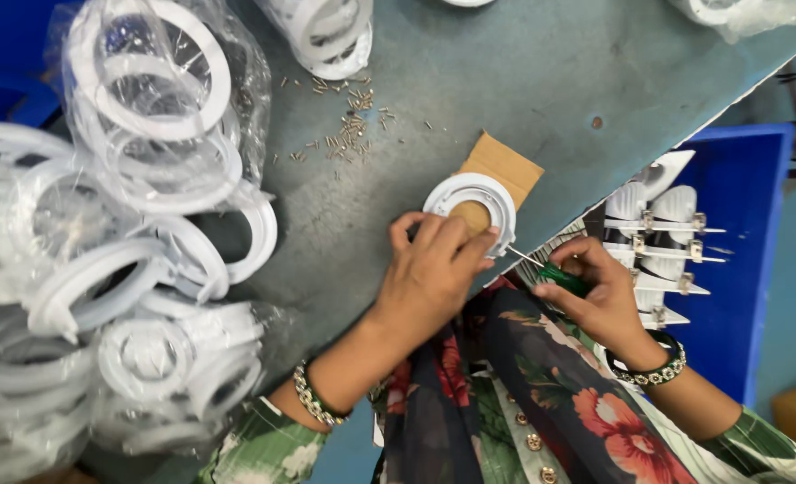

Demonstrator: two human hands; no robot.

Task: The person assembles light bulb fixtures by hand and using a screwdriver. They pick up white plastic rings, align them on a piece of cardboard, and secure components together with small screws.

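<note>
A white plastic ring lies on a piece of brown cardboard near the edge of the grey table. My left hand rests on the ring's near side, its fingers pinching at the rim. My right hand grips a green-handled screwdriver, its thin metal shaft pointing at the ring's right rim. Both wrists wear beaded bracelets.
Piles of white rings in clear plastic bags fill the left of the table. Small loose screws lie scattered behind the ring. A blue crate at the right holds white parts with metal clips. More bagged rings sit at the back.
</note>
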